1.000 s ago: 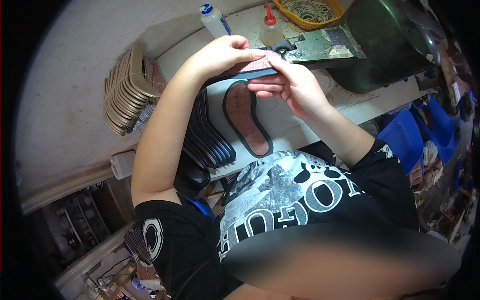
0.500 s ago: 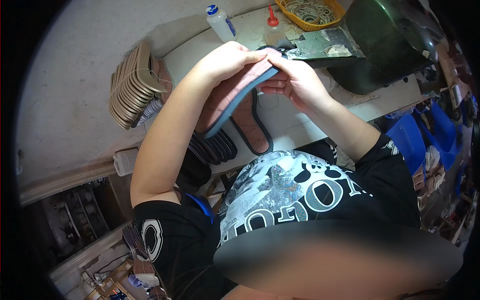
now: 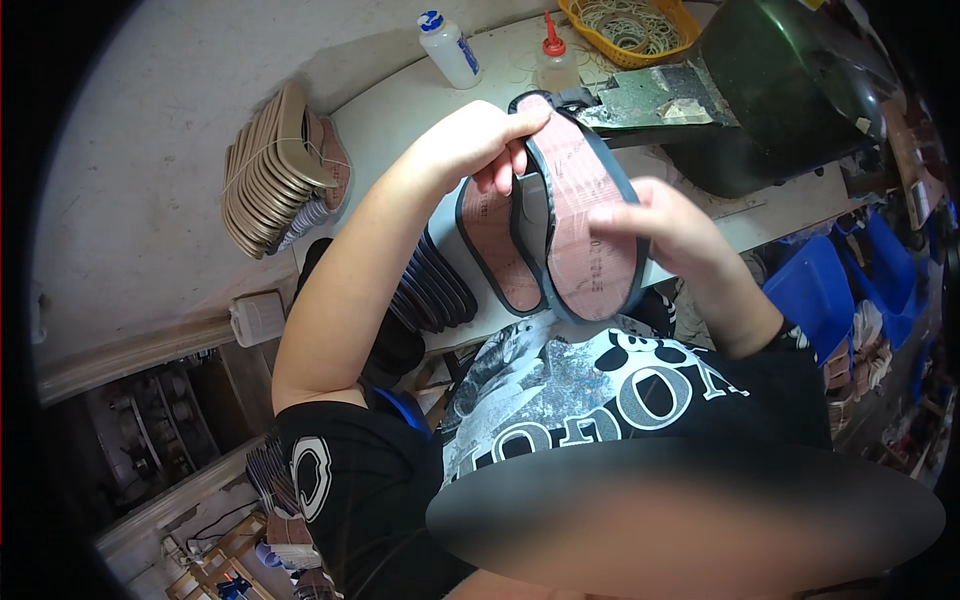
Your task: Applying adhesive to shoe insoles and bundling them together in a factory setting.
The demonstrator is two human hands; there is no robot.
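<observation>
Bench: pale top, running from my upper left to the right; I see it much as half a second ago, so the camera has barely shifted.
Machine: dark bulk at the far right, untouched as far as I can tell.
Stacks: tan soles bundled on edge at the bench's left end, a dark fan of soles under the left forearm; both sit where they sat before.
Held sole: this is what changed. A second ago it lay nearly flat and edge-on to me; now it is turned up so its pinkish face with the dark rim looks at the camera, toe high near the machine, heel low toward the chest. I judge the face is being looked over.
Second sole: same make, flat on the bench just left of the held one, partly behind it.
Left hand: curled over the toe end, pinching the rim between thumb and fingers.
Right hand: fingers pressed on the face, thumb hidden, steadying the right edge.
Bottles: white one and red-capped one at the far edge, beside a yellow basket.
</observation>
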